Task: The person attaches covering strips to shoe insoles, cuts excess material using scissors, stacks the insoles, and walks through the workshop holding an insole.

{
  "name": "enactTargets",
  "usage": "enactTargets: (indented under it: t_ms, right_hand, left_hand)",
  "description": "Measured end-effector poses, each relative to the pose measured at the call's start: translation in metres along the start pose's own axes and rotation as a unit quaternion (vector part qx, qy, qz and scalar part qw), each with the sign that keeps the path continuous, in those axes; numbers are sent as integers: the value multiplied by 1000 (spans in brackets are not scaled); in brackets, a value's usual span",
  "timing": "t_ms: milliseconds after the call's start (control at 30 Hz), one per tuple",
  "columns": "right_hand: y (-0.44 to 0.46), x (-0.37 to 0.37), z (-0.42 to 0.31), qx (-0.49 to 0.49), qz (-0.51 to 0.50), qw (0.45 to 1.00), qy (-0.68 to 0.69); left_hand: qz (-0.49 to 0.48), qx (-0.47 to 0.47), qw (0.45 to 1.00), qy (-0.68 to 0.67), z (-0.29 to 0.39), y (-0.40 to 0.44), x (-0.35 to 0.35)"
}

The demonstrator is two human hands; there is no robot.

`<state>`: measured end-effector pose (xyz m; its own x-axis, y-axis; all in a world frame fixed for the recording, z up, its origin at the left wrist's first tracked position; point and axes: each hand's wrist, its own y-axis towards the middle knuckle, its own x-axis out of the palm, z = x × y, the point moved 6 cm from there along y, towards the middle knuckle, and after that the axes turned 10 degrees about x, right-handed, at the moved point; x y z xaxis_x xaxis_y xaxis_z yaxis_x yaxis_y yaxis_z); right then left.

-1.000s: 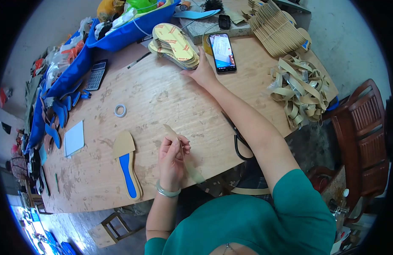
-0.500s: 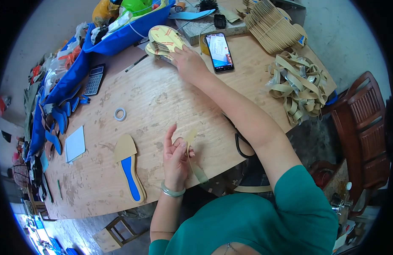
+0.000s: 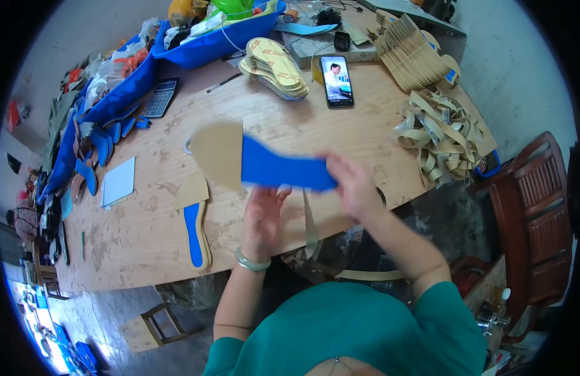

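Note:
My right hand (image 3: 353,185) grips the heel end of a blue and tan insole (image 3: 280,168), held up over the table and blurred by motion. Below the insole's middle is my left hand (image 3: 263,216), its fingertips partly hidden behind it. A thin translucent strip (image 3: 311,225) hangs beside my left hand, its upper end hidden by the insole. Another blue and tan insole (image 3: 193,227) lies flat to the left. Farther back sits the stack of yellow printed insoles (image 3: 277,66), touched by neither hand.
A phone (image 3: 337,81), a calculator (image 3: 161,98) and white paper (image 3: 119,182) lie on the table (image 3: 139,250). Tan straps (image 3: 443,135) and stacked tan insoles (image 3: 412,53) are at the right. Blue bins (image 3: 208,50) stand behind; a wooden chair (image 3: 534,219) is at right.
My right hand has left the yellow stack and come back toward me with an insole in its grip. The held insole now covers the tape roll and the tips of my left fingers.

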<state>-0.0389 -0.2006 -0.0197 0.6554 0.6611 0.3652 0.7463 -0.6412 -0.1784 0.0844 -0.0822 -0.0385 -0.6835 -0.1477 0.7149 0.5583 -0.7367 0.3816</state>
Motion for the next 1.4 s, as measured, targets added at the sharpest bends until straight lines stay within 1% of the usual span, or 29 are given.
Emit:
enactTargets:
  t_ms: [67,100,133,167,200,233,267,300,367,433,500,533,567,600,667,700,800,833,933,967,1067,1100,1200,1400]
  right_hand:
    - [-42,-2,35,48,-33,998,-3]
    - [-58,-2,47,66,-11,998,2]
    - [-72,-3,57,83,10,996,8]
    - [-81,-4,59,86,4,996,5]
    - [-90,-3,61,101,-17,995,-8]
    - [-97,-1,64,117,-40,992,-21]
    - [-104,1,68,134,-64,988,-33]
    - [-109,-2,72,138,-75,987,-33]
    - [-113,-21,83,162,-51,983,-73]
    - [-110,-26,89,163,-47,980,-105]
    - [-112,-16,84,142,-53,982,-113]
    - [-114,-12,79,131,-58,984,-109]
    - [-112,-16,79,98,-64,984,-132]
    - [-110,-22,78,65,-63,984,-152]
    - [-106,-26,61,11,-50,991,-124]
    - [-102,-26,59,10,-67,990,-124]
    - [-99,-33,30,-93,-22,995,6]
    - [-99,-32,26,-94,-27,995,3]
    - [-99,-6,19,-34,-134,990,21]
    - [-98,-5,20,-34,-140,989,20]
    - [-100,-3,29,15,-178,984,-7]
    - [-100,1,28,15,-178,984,-7]
    - [-104,9,18,-76,-143,985,58]
    - [-100,-4,30,-32,-141,988,50]
  left_hand:
    - [49,30,998,-13,13,-10,7]
    - [74,47,996,-18,20,-15,10]
    - [79,51,995,-17,25,-21,14]
    - [50,27,994,92,28,-27,21]
    - [21,1,979,201,28,-33,26]
    - [-7,-26,951,308,27,-39,29]
    - [0,-23,950,313,29,-45,31]
    - [-45,-38,933,356,26,-51,36]
    - [-123,-66,884,446,26,-62,42]
    - [-222,38,842,490,29,-70,60]
    - [-304,130,775,538,39,-74,78]
    - [-253,82,831,488,43,-72,80]
    - [-199,41,881,427,48,-72,81]
    - [-171,53,871,458,58,-70,82]
    - [-205,-41,885,415,59,-67,85]
    - [-194,-33,883,426,64,-66,83]
    - [-327,56,838,433,64,-76,102]
    - [-324,60,838,435,63,-79,103]
    - [-356,-41,830,428,49,-94,103]
    - [-353,-38,829,432,48,-96,103]
    - [-373,-67,815,439,42,-101,100]
    - [-373,-66,815,439,43,-101,99]
    - [-369,-82,816,436,43,-101,96]
    - [-371,-113,832,396,44,-100,102]
